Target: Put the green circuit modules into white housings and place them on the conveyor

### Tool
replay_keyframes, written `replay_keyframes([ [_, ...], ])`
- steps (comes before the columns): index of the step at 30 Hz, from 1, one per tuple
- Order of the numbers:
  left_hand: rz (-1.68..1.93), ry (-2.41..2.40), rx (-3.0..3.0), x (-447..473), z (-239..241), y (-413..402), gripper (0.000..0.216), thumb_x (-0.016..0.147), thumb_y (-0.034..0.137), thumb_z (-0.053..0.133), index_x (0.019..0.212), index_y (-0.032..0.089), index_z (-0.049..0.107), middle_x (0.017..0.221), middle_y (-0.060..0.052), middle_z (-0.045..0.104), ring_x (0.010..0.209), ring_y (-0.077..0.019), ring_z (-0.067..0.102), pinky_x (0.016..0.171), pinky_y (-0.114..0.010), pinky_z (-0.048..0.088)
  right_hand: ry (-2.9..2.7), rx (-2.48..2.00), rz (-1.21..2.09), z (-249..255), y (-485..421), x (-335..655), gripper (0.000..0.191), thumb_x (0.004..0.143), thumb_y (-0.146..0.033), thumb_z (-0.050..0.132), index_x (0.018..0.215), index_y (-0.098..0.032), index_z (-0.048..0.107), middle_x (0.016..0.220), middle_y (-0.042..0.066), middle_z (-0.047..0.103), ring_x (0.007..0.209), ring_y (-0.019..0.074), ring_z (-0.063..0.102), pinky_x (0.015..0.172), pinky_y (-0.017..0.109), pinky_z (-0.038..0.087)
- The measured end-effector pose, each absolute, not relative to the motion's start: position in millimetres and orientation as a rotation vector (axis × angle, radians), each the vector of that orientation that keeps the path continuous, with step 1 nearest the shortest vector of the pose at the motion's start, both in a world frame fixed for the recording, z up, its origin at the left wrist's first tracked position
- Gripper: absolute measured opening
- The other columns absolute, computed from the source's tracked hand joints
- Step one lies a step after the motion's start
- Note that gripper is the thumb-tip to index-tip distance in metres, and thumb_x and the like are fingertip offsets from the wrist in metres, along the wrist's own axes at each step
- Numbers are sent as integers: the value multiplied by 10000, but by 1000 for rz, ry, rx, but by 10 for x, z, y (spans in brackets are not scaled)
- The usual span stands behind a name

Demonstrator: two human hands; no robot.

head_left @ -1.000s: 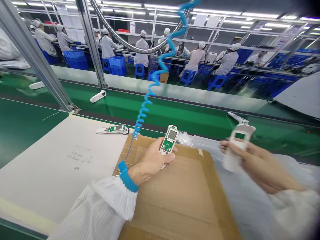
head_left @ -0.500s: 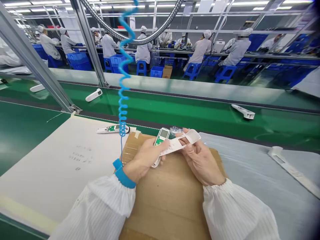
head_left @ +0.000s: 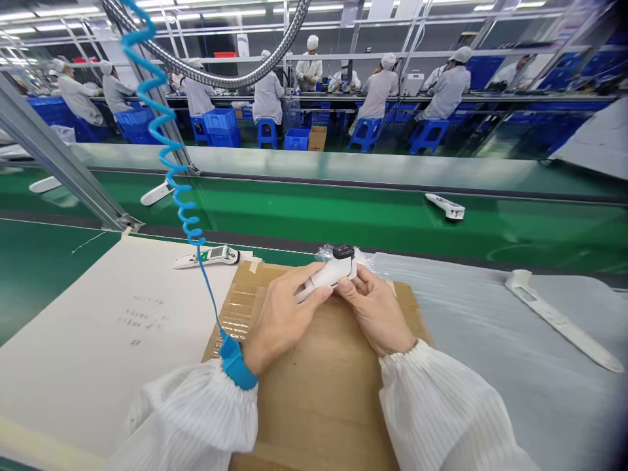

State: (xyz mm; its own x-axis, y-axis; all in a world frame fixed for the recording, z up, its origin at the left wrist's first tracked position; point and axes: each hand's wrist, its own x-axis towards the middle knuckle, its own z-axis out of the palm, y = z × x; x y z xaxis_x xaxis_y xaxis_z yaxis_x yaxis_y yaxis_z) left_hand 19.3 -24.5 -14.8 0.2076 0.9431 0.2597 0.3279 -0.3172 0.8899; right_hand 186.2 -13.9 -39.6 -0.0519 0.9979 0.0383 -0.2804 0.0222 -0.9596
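A white handheld thermometer (head_left: 330, 273) with a black tip is held between my hands above the cardboard sheet (head_left: 338, 386). My left hand (head_left: 279, 317) is closed around its lower, handle part. At the tip end, my right hand (head_left: 379, 315) grips it with the thumb and fingers. Its display and circuit board are turned out of sight. To the left lies an opened thermometer (head_left: 209, 257), its green board showing. A loose white cover (head_left: 564, 320) with a window lies on the right.
A blue wrist strap (head_left: 236, 364) on my left wrist joins a coiled blue cord (head_left: 167, 137). Behind runs a green conveyor (head_left: 304, 212) carrying several white thermometers. Clear plastic film (head_left: 370, 260) lies behind my hands. Several people in white sit or stand beyond.
The thermometer has been turned over, so its black tip shows instead of its board and display. The white cover is no longer held apart in my right hand. The view has shifted right.
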Motion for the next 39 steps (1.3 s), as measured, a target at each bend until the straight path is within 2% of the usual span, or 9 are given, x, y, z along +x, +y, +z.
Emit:
replay_keyframes([
  [6,851,1256,1999,262,-134,-328,463,963,348,547,1421,324,482,1321,-30,635,1174,-229,611,1020,-367,479,-749,-943,1394,-252,-161,1774,486,780,-628,715,1038,-217,704,1055,64,751,1056,231,665,977,362,486],
  [8,621,1340,2108,322,-111,-394,422,980,319,479,1402,291,493,1217,-66,677,1049,-264,662,924,-405,515,-512,-875,1480,-192,-171,1763,492,830,-696,599,876,-216,697,826,39,732,904,211,684,875,347,531],
  [10,357,1352,2207,380,-65,-461,387,970,270,443,1346,239,532,1112,-94,707,935,-296,686,816,-422,529,-340,-829,1581,-157,-187,1786,507,884,-674,526,687,-217,625,513,-18,554,624,170,615,726,323,544],
  [13,176,1352,2241,401,-13,-497,363,941,315,504,1275,194,576,1019,-123,724,878,-334,687,739,-419,514,-253,-806,1676,-134,-211,1845,550,893,-660,503,564,-220,507,381,-66,313,439,127,423,599,297,507],
  [18,554,1389,2010,221,-89,-321,444,869,606,592,1163,281,663,997,-66,747,879,-300,692,734,-364,499,-505,-813,1727,-94,-221,1810,425,855,-674,568,804,-256,617,654,-13,575,751,212,625,769,379,550],
  [22,831,1504,2031,180,-65,-292,611,844,617,633,1360,310,523,1264,-46,673,1148,-294,620,927,-391,480,-667,-778,1746,-131,-258,1673,406,855,-658,593,914,-262,659,962,35,695,1056,260,641,964,434,517],
  [30,831,1517,2203,380,104,-483,383,1006,451,408,1299,260,563,1238,-67,665,1085,-265,640,891,-372,494,-696,-764,1722,-245,-333,1600,377,855,-594,651,940,-235,728,1015,66,731,1139,257,630,1047,434,491],
  [37,853,1445,2087,259,-7,-327,452,943,512,538,1350,317,519,1304,-27,652,1149,-273,624,929,-376,493,-715,-774,1709,-190,-259,1689,419,871,-620,606,989,-231,707,1071,69,718,1137,269,633,1056,447,479],
  [39,883,1443,1939,214,-62,-272,436,924,531,557,1302,314,553,1215,-33,692,1060,-256,659,839,-342,512,-690,-779,1619,-196,-221,1744,385,875,-611,606,992,-255,695,1135,48,706,1179,258,615,1072,438,470],
])
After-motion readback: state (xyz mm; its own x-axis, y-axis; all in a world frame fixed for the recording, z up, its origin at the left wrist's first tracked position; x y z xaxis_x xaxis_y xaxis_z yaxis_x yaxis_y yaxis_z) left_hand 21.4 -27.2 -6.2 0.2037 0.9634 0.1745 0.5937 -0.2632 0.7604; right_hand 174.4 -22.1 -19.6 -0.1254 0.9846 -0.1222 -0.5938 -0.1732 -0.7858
